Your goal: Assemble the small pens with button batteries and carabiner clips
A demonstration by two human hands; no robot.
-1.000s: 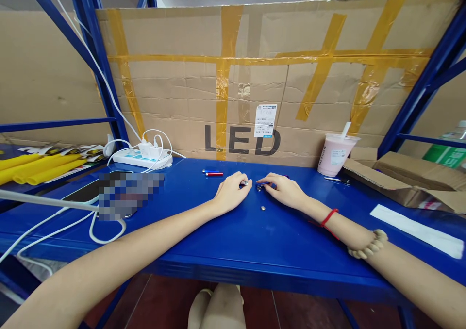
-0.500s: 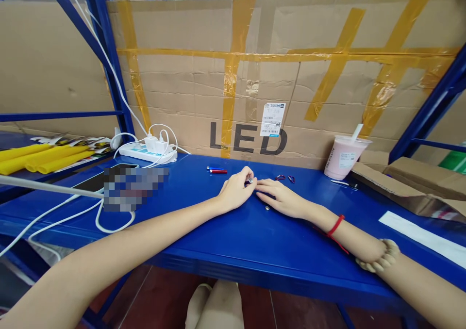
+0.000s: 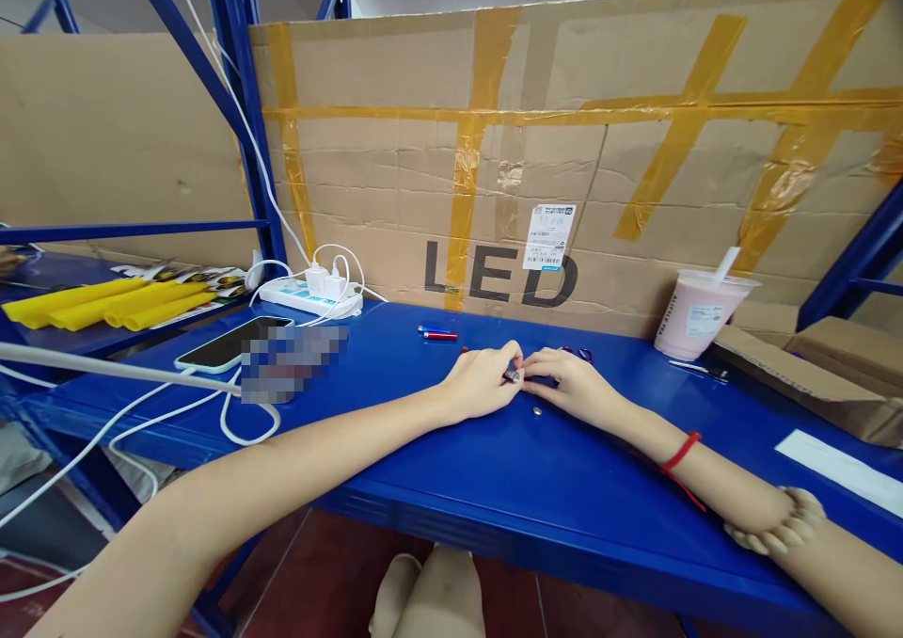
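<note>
My left hand rests on the blue shelf with its fingers curled round a small silver-tipped part. My right hand meets it fingertip to fingertip, pinching at the same small part. A small round silver piece lies loose on the shelf just in front of my right hand. Small red and blue clips lie right behind my right hand. A red string and a bead bracelet are on my right wrist.
Two small pens, blue and red, lie behind my left hand. A phone, a white power strip and cables are at the left. A pink drink cup and flat cardboard are at the right. A taped cardboard wall closes the back.
My hands have come together, so the fingertips now touch over the small part. The view has shifted, so everything sits further right in the picture.
</note>
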